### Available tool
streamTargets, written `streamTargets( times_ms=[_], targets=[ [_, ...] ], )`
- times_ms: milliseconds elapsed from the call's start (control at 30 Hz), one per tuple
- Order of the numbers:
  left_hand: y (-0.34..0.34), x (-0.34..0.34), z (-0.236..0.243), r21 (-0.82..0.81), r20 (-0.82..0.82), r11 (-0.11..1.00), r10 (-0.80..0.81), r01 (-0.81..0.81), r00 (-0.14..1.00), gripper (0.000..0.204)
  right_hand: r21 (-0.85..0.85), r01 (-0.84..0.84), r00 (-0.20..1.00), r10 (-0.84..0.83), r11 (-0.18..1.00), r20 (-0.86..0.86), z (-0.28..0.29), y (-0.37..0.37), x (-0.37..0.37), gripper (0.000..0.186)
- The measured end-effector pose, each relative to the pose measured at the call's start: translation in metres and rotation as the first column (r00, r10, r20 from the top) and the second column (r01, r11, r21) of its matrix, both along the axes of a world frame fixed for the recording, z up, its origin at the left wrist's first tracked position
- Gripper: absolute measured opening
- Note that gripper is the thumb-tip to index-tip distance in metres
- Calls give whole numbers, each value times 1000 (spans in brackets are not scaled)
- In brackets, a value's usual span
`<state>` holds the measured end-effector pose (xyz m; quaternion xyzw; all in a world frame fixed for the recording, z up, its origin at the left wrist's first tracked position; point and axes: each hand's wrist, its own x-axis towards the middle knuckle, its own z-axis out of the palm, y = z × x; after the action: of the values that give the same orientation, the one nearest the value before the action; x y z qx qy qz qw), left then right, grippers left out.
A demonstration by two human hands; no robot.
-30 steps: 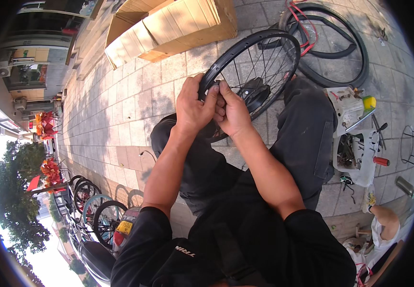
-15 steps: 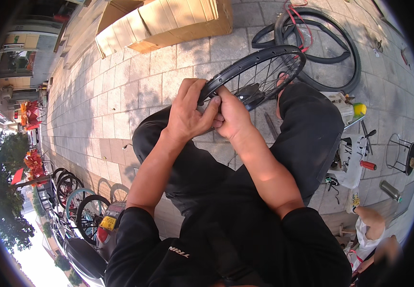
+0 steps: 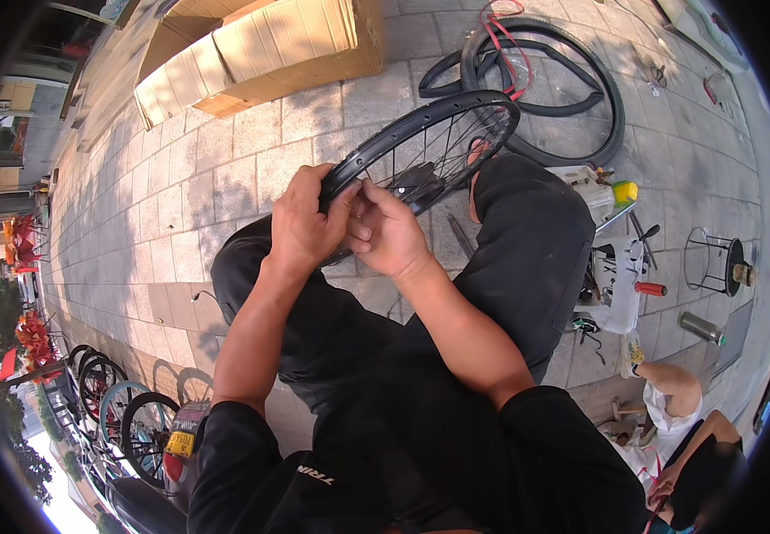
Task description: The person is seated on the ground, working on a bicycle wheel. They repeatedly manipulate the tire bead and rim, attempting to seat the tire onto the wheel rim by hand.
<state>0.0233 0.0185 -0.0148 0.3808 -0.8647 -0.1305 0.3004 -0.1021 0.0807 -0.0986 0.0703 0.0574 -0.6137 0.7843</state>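
A black bicycle wheel (image 3: pixel 420 120) without a tyre is tilted between my knees, its spokes and dark hub showing. My left hand (image 3: pixel 300 222) is closed round the near end of the rim, thumb on the inner side. Close beside it, my right hand (image 3: pixel 394 233) is turned palm up with curled fingers. Its fingertips meet at the inner edge of the rim, near the left thumb. Whatever small thing they may pinch is too small or hidden to make out.
A bicycle tyre (image 3: pixel 618 116), a black inner tube (image 3: pixel 572 109) and a red strap (image 3: pixel 516 58) lie ahead on the paving. A cardboard box (image 3: pixel 287 49) stands far left. Right are a tool tray (image 3: pixel 620 303), a red-handled tool (image 3: pixel 651 289), a stool (image 3: pixel 725 267) and a seated person (image 3: pixel 674 392).
The whole view has shifted, so the scene sits further left. My right hand has opened slightly and turned palm up by the rim; my left hand keeps its grip.
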Motion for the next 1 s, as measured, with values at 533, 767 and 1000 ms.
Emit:
streamTargets(
  times_ms=[533,767,1000],
  targets=[
    [10,7,16,136,-41,970,-198,202,979,56,328,-134,941,224,935,-255,30,-14,-6,31],
    [15,3,5,107,25,994,-24,21,999,45,196,-94,950,147,976,-275,7,1,0,36],
    [27,-10,5,104,-58,993,67,-61,996,39,76,-2,994,11,997,-112,20,16,-7,40]
  ],
)
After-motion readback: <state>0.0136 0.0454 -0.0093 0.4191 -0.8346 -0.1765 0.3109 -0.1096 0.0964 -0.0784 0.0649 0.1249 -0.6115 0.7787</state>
